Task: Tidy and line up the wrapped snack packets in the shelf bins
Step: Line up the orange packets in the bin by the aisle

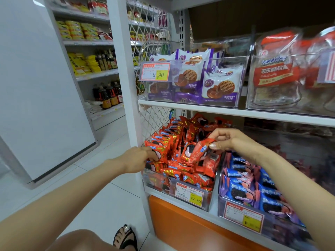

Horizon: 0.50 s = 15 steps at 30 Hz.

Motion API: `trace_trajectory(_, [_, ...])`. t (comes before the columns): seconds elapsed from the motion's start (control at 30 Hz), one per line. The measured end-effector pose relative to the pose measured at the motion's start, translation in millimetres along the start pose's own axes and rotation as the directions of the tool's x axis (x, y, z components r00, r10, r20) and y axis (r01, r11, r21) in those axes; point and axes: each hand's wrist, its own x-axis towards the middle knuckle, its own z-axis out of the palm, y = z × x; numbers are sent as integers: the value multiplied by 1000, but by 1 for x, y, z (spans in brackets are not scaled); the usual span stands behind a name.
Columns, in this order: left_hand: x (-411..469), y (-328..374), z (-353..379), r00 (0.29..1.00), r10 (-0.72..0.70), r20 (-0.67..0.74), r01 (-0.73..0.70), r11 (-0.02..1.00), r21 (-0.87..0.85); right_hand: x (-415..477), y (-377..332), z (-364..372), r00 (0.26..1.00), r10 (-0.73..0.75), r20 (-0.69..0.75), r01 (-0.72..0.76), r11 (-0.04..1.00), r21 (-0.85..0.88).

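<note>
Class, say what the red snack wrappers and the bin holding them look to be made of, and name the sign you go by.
The red snack wrappers: probably thin glossy plastic film; creased, with shiny highlights. The bin: seemingly clear rigid plastic; its contents show through the front wall.

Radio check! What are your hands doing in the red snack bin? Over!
Right hand pinches a red packet, lifted over the pile. Left hand grips the front packet of the left row. Clear bin middle jumbled, nothing blocking.

Pale tiled floor (112, 140) lies beside white metal shelving (235, 113) with an orange base panel (181, 225).
</note>
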Motion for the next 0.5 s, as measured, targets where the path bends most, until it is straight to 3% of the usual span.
trace_trajectory(0.13, [2, 0, -7, 1000, 31, 3, -31, 995, 90, 2, 1, 11, 998, 19, -64, -17, 999, 33])
trace_trajectory(0.5, [6, 2, -12, 993, 72, 92, -75, 997, 24, 1, 0, 23, 994, 37, -106, -31, 998, 58])
